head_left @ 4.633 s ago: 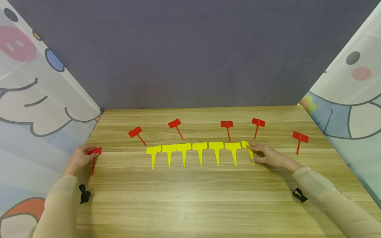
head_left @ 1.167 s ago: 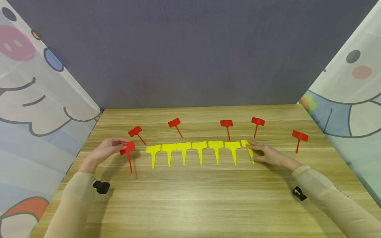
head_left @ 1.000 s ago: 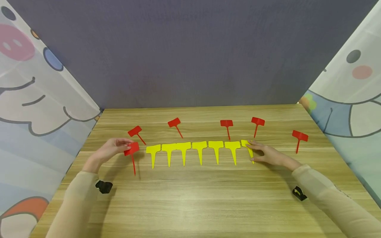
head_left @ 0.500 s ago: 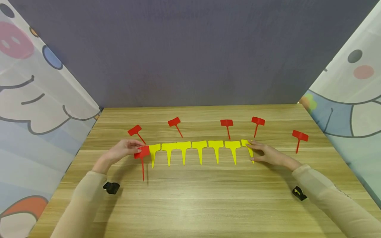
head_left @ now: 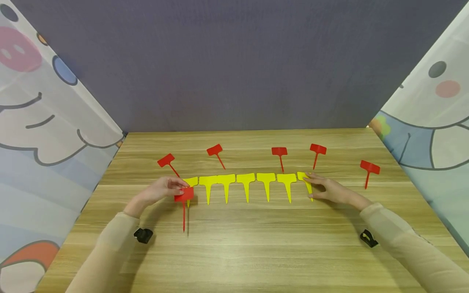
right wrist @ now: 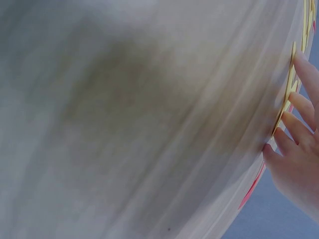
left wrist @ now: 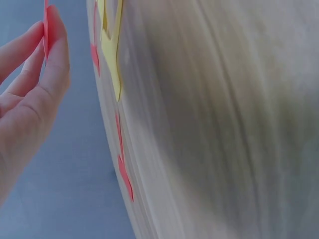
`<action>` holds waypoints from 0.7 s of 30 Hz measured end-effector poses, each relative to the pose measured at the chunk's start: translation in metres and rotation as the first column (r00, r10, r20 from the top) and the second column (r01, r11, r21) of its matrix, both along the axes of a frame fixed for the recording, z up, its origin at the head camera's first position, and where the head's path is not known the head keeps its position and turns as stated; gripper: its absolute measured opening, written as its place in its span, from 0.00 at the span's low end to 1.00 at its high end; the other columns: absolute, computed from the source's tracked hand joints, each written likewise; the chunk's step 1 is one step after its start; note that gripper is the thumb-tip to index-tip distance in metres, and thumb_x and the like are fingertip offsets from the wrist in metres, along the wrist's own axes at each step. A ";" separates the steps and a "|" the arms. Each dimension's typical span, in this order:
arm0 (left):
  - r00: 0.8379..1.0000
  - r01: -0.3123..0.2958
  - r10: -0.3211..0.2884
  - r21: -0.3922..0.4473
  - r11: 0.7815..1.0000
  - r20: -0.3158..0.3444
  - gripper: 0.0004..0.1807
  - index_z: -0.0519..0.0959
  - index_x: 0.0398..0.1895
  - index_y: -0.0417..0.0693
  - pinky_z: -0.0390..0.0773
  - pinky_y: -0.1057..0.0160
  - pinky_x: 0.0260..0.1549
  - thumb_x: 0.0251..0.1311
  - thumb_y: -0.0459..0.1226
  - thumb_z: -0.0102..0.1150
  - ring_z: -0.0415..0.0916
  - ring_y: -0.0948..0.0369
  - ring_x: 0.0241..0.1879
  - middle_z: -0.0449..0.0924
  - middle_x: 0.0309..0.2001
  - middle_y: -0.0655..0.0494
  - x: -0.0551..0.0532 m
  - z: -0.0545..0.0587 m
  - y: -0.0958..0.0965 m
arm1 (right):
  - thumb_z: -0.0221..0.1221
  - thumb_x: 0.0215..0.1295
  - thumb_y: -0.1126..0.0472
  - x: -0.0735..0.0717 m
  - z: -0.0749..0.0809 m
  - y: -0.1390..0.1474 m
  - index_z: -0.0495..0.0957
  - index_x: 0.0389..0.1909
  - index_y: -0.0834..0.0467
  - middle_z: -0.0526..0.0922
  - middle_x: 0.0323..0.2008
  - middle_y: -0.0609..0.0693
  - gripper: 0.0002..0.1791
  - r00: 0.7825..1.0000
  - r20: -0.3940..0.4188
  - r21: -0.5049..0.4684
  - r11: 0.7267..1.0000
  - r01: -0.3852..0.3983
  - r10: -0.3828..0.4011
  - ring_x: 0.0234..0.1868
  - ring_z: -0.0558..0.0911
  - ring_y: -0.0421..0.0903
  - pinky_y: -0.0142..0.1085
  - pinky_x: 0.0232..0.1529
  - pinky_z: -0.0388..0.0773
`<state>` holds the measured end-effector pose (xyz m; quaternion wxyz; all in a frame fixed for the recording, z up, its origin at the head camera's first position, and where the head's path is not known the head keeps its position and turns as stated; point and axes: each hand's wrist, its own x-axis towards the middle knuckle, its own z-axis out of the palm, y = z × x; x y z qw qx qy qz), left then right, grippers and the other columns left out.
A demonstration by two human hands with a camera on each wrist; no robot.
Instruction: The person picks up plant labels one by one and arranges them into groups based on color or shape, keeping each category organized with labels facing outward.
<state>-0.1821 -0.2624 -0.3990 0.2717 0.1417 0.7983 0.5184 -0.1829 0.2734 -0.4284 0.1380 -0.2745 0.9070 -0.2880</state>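
**Left hand (head_left: 161, 191) lifts a red tag (head_left: 187, 196) near a row of yellow tags (head_left: 246, 178)**

At far left we see a pale cartoon cloth (head_left: 40, 93), hanging beside a wood-grain table (head_left: 234, 252). A cream left sleeve (head_left: 99, 260) reaches in, a small black gadget (head_left: 143, 235) near its cuff. The left hand pinches the T-shaped red tag between thumb and fingertips, raised off the table, its thin stem pointing towards us. Seen from above, it partly hides the first yellow tag (head_left: 192, 181). Just behind that hand lies a slanted red tag (head_left: 166, 160).

Moving right, we count seven yellow T-shaped tags in a line, stems towards us. Behind them lie a tilted red tag (head_left: 214, 149), a straighter red tag (head_left: 279, 151) and a creased red tag (head_left: 318, 149), all apart.

At the line's right end, the right hand (head_left: 329, 190) rests its spread fingers on the last yellow tag (head_left: 301, 176), fingertips touching it. Past that hand we find the rightmost red tag (head_left: 370, 167), then a cream right sleeve (head_left: 406, 240) and another cartoon cloth (head_left: 445, 118).
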 end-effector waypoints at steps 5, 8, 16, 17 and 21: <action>1.000 0.023 -0.023 -0.013 1.000 -0.004 0.16 0.71 0.46 0.26 0.75 0.71 0.33 0.55 0.28 0.53 0.72 0.68 0.33 0.77 0.39 0.51 0.003 -0.003 0.006 | 0.61 0.53 0.54 0.000 0.001 0.000 0.61 0.60 0.68 0.54 0.63 0.66 0.36 1.000 0.004 0.005 1.000 0.002 -0.002 0.62 0.51 0.66 0.60 0.56 0.52; 0.999 0.032 -0.032 -0.026 0.999 -0.006 0.16 0.71 0.46 0.27 0.75 0.71 0.34 0.55 0.28 0.53 0.72 0.67 0.35 0.76 0.43 0.45 0.005 -0.003 0.009 | 0.61 0.53 0.54 0.001 0.001 -0.001 0.61 0.60 0.68 0.54 0.63 0.66 0.36 1.000 0.002 0.003 1.000 0.001 -0.001 0.62 0.51 0.67 0.60 0.56 0.52; 0.999 0.047 -0.048 -0.041 0.998 -0.009 0.15 0.72 0.46 0.29 0.75 0.70 0.35 0.55 0.28 0.53 0.73 0.65 0.39 0.75 0.46 0.42 0.009 -0.008 0.016 | 0.61 0.53 0.53 0.000 -0.002 0.000 0.62 0.59 0.68 0.55 0.62 0.67 0.36 1.000 -0.023 0.004 1.000 0.001 -0.001 0.62 0.52 0.67 0.60 0.55 0.54; 0.999 0.048 -0.048 -0.041 0.998 -0.010 0.15 0.73 0.46 0.29 0.75 0.70 0.35 0.55 0.28 0.53 0.73 0.64 0.39 0.75 0.45 0.42 0.009 -0.009 0.017 | 0.61 0.53 0.53 0.000 -0.002 0.001 0.63 0.59 0.68 0.55 0.62 0.67 0.36 1.000 -0.026 0.005 1.000 0.001 -0.001 0.62 0.52 0.67 0.60 0.55 0.54; 0.998 0.062 -0.064 -0.055 0.997 -0.029 0.14 0.73 0.45 0.30 0.75 0.69 0.33 0.55 0.28 0.53 0.73 0.63 0.38 0.76 0.44 0.42 0.011 -0.011 0.019 | 0.61 0.53 0.53 0.000 -0.002 0.000 0.63 0.59 0.68 0.55 0.62 0.67 0.36 1.000 -0.024 0.006 1.000 0.003 -0.003 0.62 0.52 0.67 0.60 0.56 0.53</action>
